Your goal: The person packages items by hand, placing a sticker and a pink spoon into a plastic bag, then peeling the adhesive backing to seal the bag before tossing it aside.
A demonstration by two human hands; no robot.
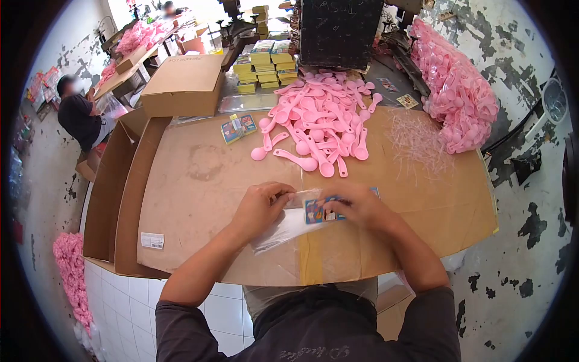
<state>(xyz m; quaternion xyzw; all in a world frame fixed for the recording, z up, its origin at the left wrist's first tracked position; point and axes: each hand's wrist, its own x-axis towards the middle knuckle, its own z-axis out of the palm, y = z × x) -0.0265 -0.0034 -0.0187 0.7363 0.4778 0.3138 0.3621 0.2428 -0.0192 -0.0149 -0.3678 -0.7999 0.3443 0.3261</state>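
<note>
**A:** Just the head view, then. What do the hands have?

**B:** The left hand (260, 205) has its grip closed on the mouth of a clear thin plastic pouch (283, 232). The pouch trails toward the near edge of the cardboard-covered tabletop (199, 181). The right hand (356, 205) has its grip closed on a small colourful printed card (318, 211). The card's left end meets the pouch mouth, but I cannot tell whether it is inside.

**A:** And around them?

**B:** Beyond the hands lies a loose heap of pink plastic spoons (319, 120). Left of the heap are two loose picture cards (239, 128), and a closed brown cardboard box (184, 84) sits further back. At the far right there is a bulging clear bag of pink spoons (458, 90), with thin clear plastic strips (416, 142) scattered near it. Another person (78, 117) works well apart on the left.

**A:** What could go wrong from here?

**B:** My guess is the film. It looks flimsy, so a card corner pressed against a fold could crumple or split the mouth. A pinch that is too tight could crease the card. If the left fingers loosen, the pouch could slide off the near edge.
</note>
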